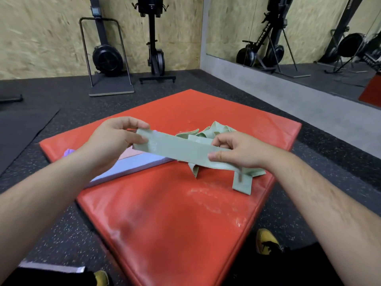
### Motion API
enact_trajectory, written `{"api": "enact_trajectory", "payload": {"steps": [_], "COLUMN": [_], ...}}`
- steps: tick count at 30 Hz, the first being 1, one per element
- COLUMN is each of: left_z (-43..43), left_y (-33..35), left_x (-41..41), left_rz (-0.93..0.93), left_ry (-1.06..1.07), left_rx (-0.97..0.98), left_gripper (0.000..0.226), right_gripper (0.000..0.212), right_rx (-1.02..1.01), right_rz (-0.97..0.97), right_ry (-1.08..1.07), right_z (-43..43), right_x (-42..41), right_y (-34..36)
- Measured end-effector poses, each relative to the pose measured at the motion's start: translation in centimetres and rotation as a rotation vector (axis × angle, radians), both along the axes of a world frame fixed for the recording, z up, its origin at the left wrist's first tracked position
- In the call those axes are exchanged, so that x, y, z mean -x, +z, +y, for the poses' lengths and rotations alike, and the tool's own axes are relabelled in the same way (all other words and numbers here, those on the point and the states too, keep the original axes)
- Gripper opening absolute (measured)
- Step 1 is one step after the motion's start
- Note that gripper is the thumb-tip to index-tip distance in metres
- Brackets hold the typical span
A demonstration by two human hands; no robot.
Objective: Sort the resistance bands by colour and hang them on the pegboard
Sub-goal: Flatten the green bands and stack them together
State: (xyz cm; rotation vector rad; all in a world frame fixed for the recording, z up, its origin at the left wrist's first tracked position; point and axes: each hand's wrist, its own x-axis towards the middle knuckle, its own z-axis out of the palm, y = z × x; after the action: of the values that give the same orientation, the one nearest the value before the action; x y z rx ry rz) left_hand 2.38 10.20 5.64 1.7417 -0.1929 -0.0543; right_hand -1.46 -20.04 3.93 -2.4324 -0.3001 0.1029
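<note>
A pale green resistance band (177, 148) is stretched flat between both hands above a red mat (165, 213). My left hand (115, 139) pinches its left end between thumb and fingers. My right hand (237, 150) grips its right end, thumb on top. Behind and under the right hand lies a loose pile of more green bands (214, 130), one end (242, 185) trailing toward me. Under my left forearm lie flat purple bands (132, 165) and a pink band (129, 154). No pegboard is in view.
The red mat lies on dark speckled rubber floor (68, 234). Exercise machines (107, 56) stand against the wooden back wall. A mirror (299, 38) lines the right wall. My yellow shoes (267, 241) show near the mat's near edge. A dark mat (22, 129) lies at left.
</note>
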Motion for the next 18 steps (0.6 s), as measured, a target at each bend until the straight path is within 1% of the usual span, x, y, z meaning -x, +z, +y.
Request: {"api": "enact_trajectory", "payload": {"steps": [2,5,10,14,18], "left_z": [1.0,2.1,2.4,2.6,3.2], "left_y": [-1.6,-4.6,-7.9,-8.1,-8.6], "left_x": [0.6,1.5,2.8,2.8,2.2], "left_rz": [0.083,0.128,0.04,-0.026,-0.062], "left_ry": [-0.037,-0.038,-0.073,-0.121,-0.148], "left_rx": [-0.077,-0.255,-0.581,-0.818,-0.891], "left_gripper": [0.025,0.023,0.027,0.026,0.022], "right_gripper": [0.017,0.014,0.012,0.022,0.029], "right_rx": [0.018,0.093,0.367,0.397,0.386], "right_rz": [0.058,0.141,0.235,0.261,0.318], "right_ry": [0.012,0.032,0.037,0.044,0.026], "right_z": [-0.7,-1.6,-1.0,0.0,-0.6], "right_x": [0.6,1.4,2.6,3.0,3.1], "right_y": [-0.3,-1.8,-4.4,-3.9,-4.1]}}
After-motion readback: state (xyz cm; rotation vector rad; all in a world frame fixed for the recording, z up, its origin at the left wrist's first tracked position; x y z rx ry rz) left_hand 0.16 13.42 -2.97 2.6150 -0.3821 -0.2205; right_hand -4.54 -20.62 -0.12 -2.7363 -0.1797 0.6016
